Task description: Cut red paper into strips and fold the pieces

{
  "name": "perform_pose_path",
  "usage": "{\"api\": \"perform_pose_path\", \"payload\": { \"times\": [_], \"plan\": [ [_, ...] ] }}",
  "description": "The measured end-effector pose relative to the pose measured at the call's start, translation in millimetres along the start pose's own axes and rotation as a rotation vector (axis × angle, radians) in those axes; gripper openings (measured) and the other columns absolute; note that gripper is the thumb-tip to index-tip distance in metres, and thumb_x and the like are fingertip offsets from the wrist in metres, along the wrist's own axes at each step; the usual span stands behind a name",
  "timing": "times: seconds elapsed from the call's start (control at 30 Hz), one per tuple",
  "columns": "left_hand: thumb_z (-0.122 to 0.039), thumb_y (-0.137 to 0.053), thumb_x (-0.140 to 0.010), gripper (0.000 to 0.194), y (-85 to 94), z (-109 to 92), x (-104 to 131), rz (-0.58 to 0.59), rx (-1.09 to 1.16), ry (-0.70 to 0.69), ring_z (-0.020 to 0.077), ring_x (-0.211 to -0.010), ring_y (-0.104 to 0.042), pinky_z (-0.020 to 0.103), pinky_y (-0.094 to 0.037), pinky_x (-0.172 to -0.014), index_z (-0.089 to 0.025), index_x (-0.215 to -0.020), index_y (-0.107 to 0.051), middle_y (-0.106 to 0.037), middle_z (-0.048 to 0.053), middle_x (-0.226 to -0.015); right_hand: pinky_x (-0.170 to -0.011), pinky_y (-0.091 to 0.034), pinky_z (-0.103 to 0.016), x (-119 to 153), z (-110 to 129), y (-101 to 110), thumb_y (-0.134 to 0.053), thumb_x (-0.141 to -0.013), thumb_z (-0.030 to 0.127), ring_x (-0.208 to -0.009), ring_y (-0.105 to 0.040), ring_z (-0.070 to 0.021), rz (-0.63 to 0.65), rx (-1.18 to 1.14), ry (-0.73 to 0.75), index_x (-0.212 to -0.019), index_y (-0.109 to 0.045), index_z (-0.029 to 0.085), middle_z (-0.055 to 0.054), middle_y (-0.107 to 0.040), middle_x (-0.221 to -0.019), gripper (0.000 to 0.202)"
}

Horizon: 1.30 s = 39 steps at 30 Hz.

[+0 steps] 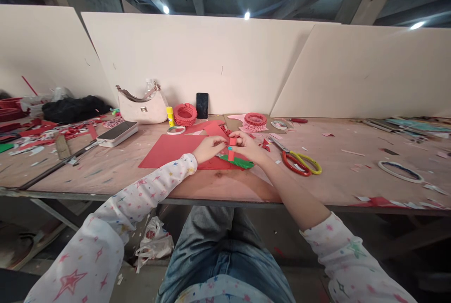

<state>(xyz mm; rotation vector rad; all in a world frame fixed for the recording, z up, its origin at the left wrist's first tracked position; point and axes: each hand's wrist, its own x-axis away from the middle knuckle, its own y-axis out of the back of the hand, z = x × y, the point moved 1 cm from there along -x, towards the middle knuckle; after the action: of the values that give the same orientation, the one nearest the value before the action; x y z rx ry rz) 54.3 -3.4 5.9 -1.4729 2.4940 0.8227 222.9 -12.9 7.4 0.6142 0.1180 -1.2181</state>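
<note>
Over red paper sheets (169, 148) at the table's middle, my right hand (246, 147) has its fingers closed on a small red piece (231, 149) with a bluish spot on it. My left hand (210, 148) is just left of that piece, fingers bent together near its edge; what they pinch, if anything, is too small to tell. Beneath the hands lies a green strip (237, 162) with a toothed edge. Scissors (296, 157) with red and yellow handles rest to the right of my right hand.
Behind the hands are red paper rings (185, 114), a yellow glue stick (170, 116), a dark phone (202, 105) and a pale handbag (143, 105). A white device (118, 134) and paper scraps lie left. A tape roll (400, 171) lies right.
</note>
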Motion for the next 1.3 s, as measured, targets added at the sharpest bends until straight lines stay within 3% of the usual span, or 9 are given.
{"api": "perform_pose_path", "payload": {
  "times": [0.3, 0.4, 0.57, 1.3],
  "plan": [
    [-0.039, -0.061, -0.072, 0.030, -4.4, 0, -1, -0.015, 0.152, 0.024, 0.0088, -0.057, -0.055, 0.021, -0.047, -0.055, -0.011, -0.081, -0.058, -0.059, 0.002, -0.070, -0.061, -0.043, -0.025, 2, -2, -5, -0.060, -0.069, 0.021, -0.070, -0.056, -0.0130, 0.108, -0.100, 0.000, -0.098, -0.045, 0.022, 0.002, -0.057, -0.077, 0.032],
    [-0.038, -0.063, -0.070, 0.030, -3.3, 0, -1, -0.044, 0.189, 0.076, 0.0078, -0.056, -0.054, 0.019, -0.047, -0.053, -0.011, -0.080, -0.058, -0.057, 0.001, -0.066, -0.063, -0.043, -0.026, 1, -1, -4, -0.057, -0.072, 0.025, -0.070, -0.055, -0.0131, 0.045, -0.061, -0.007, -0.096, -0.047, 0.021, 0.002, -0.058, -0.076, 0.026],
    [-0.039, -0.064, -0.070, 0.030, -2.5, -4, 0, -0.067, 0.180, 0.112, 0.0069, -0.053, -0.053, 0.017, -0.046, -0.050, -0.010, -0.080, -0.059, -0.056, 0.000, -0.063, -0.064, -0.042, -0.026, 1, 6, -1, -0.054, -0.075, 0.030, -0.071, -0.055, -0.0138, -0.104, 0.063, 0.022, -0.077, -0.056, 0.018, -0.002, -0.060, -0.075, 0.013],
    [-0.044, -0.060, -0.074, 0.035, -1.9, -2, 0, -0.030, 0.155, 0.113, 0.0081, -0.058, -0.056, 0.017, -0.046, -0.054, -0.011, -0.086, -0.061, -0.059, 0.002, -0.065, -0.066, -0.044, -0.027, 1, 15, -2, -0.054, -0.073, 0.027, -0.068, -0.056, -0.0137, -0.122, 0.035, 0.006, -0.072, -0.059, 0.016, -0.003, -0.063, -0.072, 0.012]
  ]
}}
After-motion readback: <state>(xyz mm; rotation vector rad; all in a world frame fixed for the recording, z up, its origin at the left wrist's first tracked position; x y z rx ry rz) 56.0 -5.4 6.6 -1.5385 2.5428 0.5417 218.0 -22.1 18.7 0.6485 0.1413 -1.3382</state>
